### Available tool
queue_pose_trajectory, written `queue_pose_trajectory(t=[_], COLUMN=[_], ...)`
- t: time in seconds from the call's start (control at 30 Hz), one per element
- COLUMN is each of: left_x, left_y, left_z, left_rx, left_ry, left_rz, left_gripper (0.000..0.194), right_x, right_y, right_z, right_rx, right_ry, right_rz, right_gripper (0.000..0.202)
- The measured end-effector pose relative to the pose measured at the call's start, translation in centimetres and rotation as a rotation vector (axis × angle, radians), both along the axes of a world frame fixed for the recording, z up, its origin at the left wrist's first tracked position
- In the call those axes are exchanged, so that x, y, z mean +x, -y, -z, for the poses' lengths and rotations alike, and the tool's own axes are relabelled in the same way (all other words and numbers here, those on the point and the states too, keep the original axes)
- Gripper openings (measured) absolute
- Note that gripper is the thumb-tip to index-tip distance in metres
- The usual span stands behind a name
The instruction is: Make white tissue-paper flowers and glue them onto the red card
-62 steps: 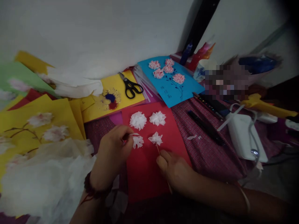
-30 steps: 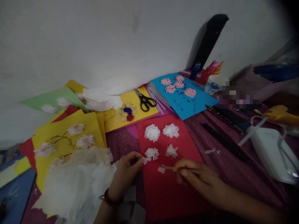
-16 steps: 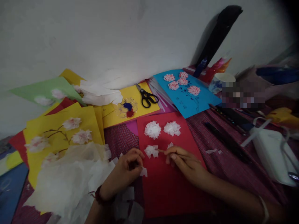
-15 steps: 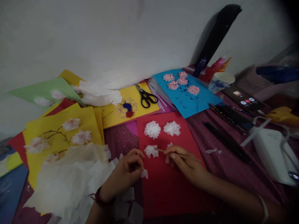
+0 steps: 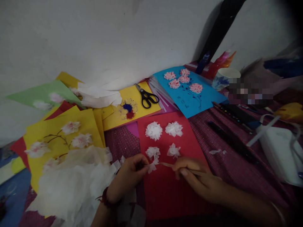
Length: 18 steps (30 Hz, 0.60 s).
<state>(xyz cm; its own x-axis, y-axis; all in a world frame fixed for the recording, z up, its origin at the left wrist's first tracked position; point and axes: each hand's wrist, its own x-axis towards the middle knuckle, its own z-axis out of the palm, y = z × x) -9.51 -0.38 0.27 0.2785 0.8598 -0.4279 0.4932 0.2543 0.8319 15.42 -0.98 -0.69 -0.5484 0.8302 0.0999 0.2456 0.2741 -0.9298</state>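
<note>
Red cardstock [image 5: 175,195] lies on maroon cloth [image 5: 123,138]. Near its left edge, the left hand [image 5: 131,171] pinches tissue paper [image 5: 152,168], jutting past the fingertips [image 5: 143,160]; the right hand [image 5: 200,181] grips a thin stick [image 5: 165,165] (tip beside the tissue).

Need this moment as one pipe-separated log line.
left hand: pinching white tissue piece | right hand: holding thin stick, tip beside piece, contact unclear | red sheet: four tissue flowers | scissors: on yellow sheet

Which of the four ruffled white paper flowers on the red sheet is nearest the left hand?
The lower-left ruffled white paper flower, just beyond the left hand; the other three sit farther back or to the right.
</note>
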Motion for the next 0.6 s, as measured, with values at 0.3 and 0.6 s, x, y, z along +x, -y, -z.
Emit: queue_pose_trajectory(t=[0.3, 0.6], left_x=[-1.0, -1.4], left_y=[-0.3, -0.5], left_z=[-0.5, -0.4], left_rx=[0.039, 0.060], left_ry=[0.035, 0.102], left_rz=[0.103, 0.112], left_gripper=[0.012, 0.011], right_x=[-0.2, -1.5], right_y=[-0.1, -0.7], right_z=[-0.1, 0.5], right_rx=[-0.045, 0.034], right_ry=[0.112, 0.078], right_rz=[-0.062, -0.096], right_gripper=[0.018, 0.017])
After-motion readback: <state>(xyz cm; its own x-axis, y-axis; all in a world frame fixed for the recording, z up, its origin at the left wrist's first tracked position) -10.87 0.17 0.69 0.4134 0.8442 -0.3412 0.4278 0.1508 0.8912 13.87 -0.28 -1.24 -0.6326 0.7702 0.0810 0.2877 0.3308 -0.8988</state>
